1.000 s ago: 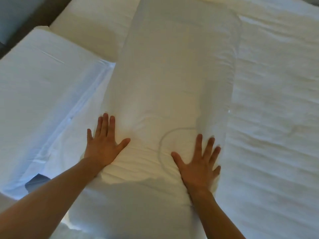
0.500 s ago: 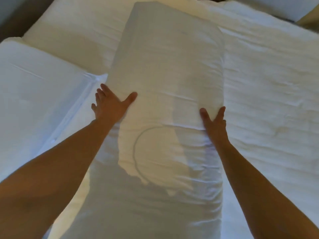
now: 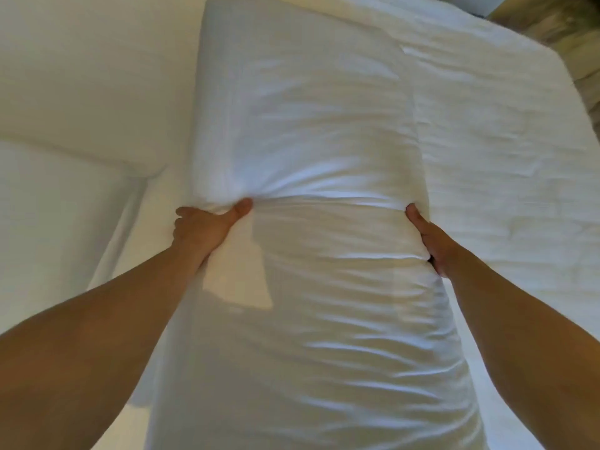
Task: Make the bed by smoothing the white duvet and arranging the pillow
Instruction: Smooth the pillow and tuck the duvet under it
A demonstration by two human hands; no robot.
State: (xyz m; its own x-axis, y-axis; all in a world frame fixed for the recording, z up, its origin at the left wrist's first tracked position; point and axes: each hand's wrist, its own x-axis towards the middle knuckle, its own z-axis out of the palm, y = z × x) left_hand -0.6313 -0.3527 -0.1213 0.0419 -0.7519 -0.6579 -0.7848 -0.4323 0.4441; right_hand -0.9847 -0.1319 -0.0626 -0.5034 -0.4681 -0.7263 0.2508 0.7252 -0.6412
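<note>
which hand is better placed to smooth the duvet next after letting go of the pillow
Right, likely: the right hand grips the pillow on the edge bordering the wrinkled duvet; the left hand grips the opposite edge, away from it.

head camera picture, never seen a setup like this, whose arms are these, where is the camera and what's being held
There is no machine here: the two bare arms belong to a person making a bed. The single camera is worn on that person's head and looks forward and down, so you see the arms as the wearer does. The left hand and right hand each hold one long side of a long white pillow, thumbs on top. The fabric bunches at the left grip, and the right fingers are hidden behind the pillow's edge. The white duvet spreads to the pillow's right, and more white bedding lies to its left.
</note>
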